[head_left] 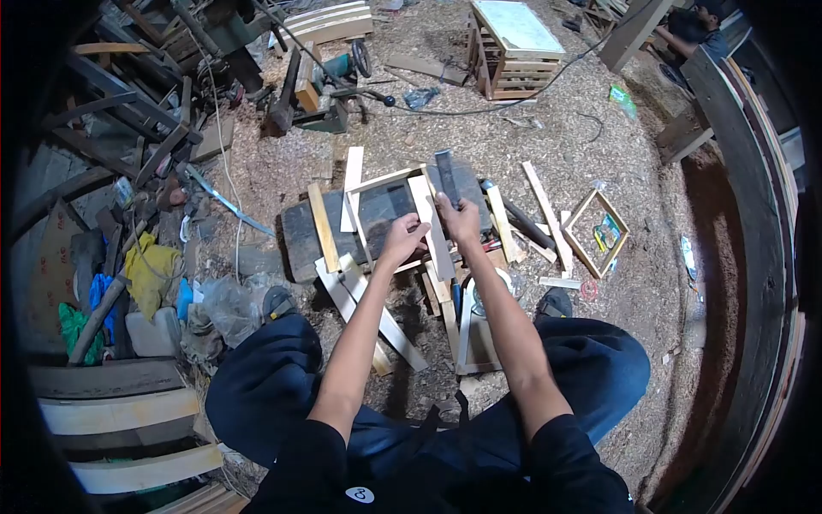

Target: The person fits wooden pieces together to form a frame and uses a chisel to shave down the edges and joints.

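Note:
Over a low dark wooden block, my left hand is closed at the left edge of a pale wooden strip. My right hand is closed round the lower part of a dark flat tool, just right of the strip's upper part. Behind the strip, a thin wooden frame lies on the block. A yellowish slat rests on the block's left part, and a white slat lies beside it.
Several loose slats lie near my feet. A small wooden frame is on the shavings at right. A slatted crate stands ahead, a machine ahead left. Another person sits at the far right, behind a beam.

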Demonstrator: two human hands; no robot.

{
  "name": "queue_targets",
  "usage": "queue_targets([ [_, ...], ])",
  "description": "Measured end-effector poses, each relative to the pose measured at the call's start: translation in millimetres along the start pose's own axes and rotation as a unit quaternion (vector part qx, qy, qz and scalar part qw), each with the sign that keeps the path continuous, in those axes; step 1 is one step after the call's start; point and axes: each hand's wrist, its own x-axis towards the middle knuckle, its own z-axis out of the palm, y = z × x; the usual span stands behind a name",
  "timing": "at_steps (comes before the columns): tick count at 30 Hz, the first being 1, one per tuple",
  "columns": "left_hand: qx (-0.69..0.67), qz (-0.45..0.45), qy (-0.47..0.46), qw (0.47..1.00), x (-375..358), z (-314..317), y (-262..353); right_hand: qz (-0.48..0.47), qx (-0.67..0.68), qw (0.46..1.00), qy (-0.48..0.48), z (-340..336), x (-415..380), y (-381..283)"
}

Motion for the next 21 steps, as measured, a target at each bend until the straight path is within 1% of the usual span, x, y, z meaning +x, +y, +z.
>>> queue_targets([
  [1,0.003,-0.003,0.005,1.0,-2.1,-7.5,0.8,-0.005,-0.031,0.999,0.017,2.7,4.9,4.7],
  [3,0.1,-0.003,0.033,0.994,-0.7,-19.9,2.1,-0.031,-0.084,0.994,0.055,4.6,11.9,10.4],
  [4,0.1,-0.005,0.034,0.994,1.0,-24.1,0.8,-0.047,-0.105,0.991,0.072,4.8,13.0,12.5],
  [5,0.086,0.004,0.056,0.995,3.3,-28.7,-0.3,-0.063,-0.126,0.986,0.09,5.4,14.4,14.5],
  [6,0.072,0.012,0.077,0.994,3.7,-32.8,0.2,-0.061,-0.124,0.986,0.088,5.3,15.1,15.5],
  [7,0.059,0.019,0.097,0.993,4.4,-35.8,0.2,-0.033,-0.169,0.982,0.075,4.9,16.3,16.6],
  [8,0.058,0.02,0.098,0.993,5.6,-36.9,-0.1,-0.005,-0.213,0.975,0.063,4.5,17.2,18.1],
  [11,0.075,0.025,0.096,0.992,10.3,-34.4,1.6,0.029,-0.199,0.978,0.047,-1.5,5.0,2.3],
  [12,0.068,0.031,0.089,0.993,13.1,-32.2,0.5,0.033,-0.203,0.978,0.049,-0.4,7.2,10.4],
  [14,0.079,0.025,0.095,0.992,18.3,-25.6,-0.6,-0.019,-0.227,0.971,0.072,0.6,16.0,23.2],
  [16,0.087,0.033,0.118,0.989,24.0,-20.0,-5.7,-0.013,-0.231,0.97,0.075,-11.1,16.1,24.3],
  [17,0.088,0.034,0.117,0.989,26.2,-18.1,-7.3,-0.009,-0.233,0.969,0.076,-16.3,16.5,23.6],
  [18,0.091,0.02,0.107,0.99,25.3,-14.2,-1.4,-0.017,-0.249,0.963,0.105,-16.9,17.5,26.1],
  [19,0.094,0.007,0.098,0.991,24.9,-9.2,4.8,-0.018,-0.248,0.962,0.108,-20.0,18.8,28.5],
  [20,0.097,0.001,0.132,0.986,22.8,-2.4,10.0,-0.011,-0.235,0.967,0.098,-23.2,19.8,30.9],
  [21,0.097,0.003,0.131,0.987,28.8,-2.5,3.6,-0.004,-0.222,0.971,0.089,-26.8,20.6,30.6],
])
